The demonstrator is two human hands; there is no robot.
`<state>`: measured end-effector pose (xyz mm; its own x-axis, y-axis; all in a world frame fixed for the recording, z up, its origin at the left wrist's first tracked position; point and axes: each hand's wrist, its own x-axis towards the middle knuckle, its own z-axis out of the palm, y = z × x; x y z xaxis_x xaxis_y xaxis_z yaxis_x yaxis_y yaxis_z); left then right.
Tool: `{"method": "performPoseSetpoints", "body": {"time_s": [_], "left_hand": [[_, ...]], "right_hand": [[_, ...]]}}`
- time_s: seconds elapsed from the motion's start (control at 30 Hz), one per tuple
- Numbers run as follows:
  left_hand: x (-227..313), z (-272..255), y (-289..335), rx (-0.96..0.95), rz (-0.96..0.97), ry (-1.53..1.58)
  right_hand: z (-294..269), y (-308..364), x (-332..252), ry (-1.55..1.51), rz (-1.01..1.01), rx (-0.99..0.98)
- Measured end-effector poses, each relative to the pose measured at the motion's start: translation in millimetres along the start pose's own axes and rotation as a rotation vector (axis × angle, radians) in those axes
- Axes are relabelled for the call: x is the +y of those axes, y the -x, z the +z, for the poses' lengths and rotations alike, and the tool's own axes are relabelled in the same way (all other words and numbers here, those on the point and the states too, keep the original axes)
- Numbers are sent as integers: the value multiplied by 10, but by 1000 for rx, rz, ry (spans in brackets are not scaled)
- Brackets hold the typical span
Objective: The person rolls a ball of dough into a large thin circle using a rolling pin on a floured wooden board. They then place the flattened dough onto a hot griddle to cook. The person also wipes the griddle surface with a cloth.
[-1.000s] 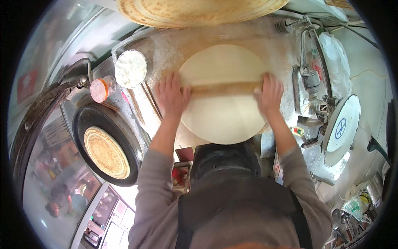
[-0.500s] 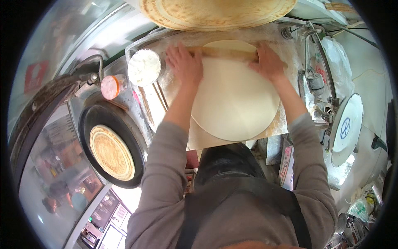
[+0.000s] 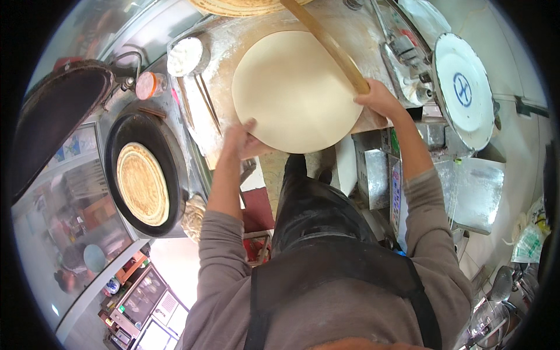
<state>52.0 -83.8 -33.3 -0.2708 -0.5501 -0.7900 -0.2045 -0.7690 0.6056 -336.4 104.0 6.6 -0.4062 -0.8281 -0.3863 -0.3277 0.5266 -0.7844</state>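
Note:
A large round sheet of pale rolled dough (image 3: 294,93) lies on the floured board (image 3: 227,44), its near edge at the board's front. At its near-left edge, my left hand (image 3: 240,140) has the thumb on top and the fingers low beside the rim, partly hidden, pinching the edge. My right hand (image 3: 379,100) is closed around the near end of a wooden rolling pin (image 3: 329,48). The pin slants away to the far left, across the sheet's right edge.
Left of the board stand a tub of white flour (image 3: 188,56), an orange-rimmed jar (image 3: 150,86) and a black round griddle (image 3: 114,175) with a browned flatbread (image 3: 143,184). A raised dark lid (image 3: 64,111) is beyond it. A white enamel plate (image 3: 465,93) stands at right.
The pin has swung from lying crosswise under both hands to a slant held by my right hand alone. My left hand has dropped to the dough's near-left edge. The view has shifted.

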Motion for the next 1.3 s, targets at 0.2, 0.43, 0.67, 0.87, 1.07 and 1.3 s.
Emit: {"method": "performPoseSetpoints", "body": {"time_s": [0.2, 0.43, 0.67, 0.87, 1.07, 1.3], "left_hand": [[-179, -133, 115, 537, 1319, -1061], [-367, 232, -113, 679, 1106, -1374], [897, 542, -1286, 754, 919, -1115], [1484, 903, -1077, 513, 1233, -1094], [865, 236, -718, 484, 1367, -1429], [1524, 438, -2007, 463, 1273, -1314]], "right_hand": [[189, 852, 65, 509, -317, 72], [749, 229, 245, 851, -497, 565], [605, -1239, 11, 525, -283, 641], [416, -1357, -571, 486, -425, 403], [551, -540, -93, 800, -420, 514], [387, -1881, -366, 682, -216, 639]]}}
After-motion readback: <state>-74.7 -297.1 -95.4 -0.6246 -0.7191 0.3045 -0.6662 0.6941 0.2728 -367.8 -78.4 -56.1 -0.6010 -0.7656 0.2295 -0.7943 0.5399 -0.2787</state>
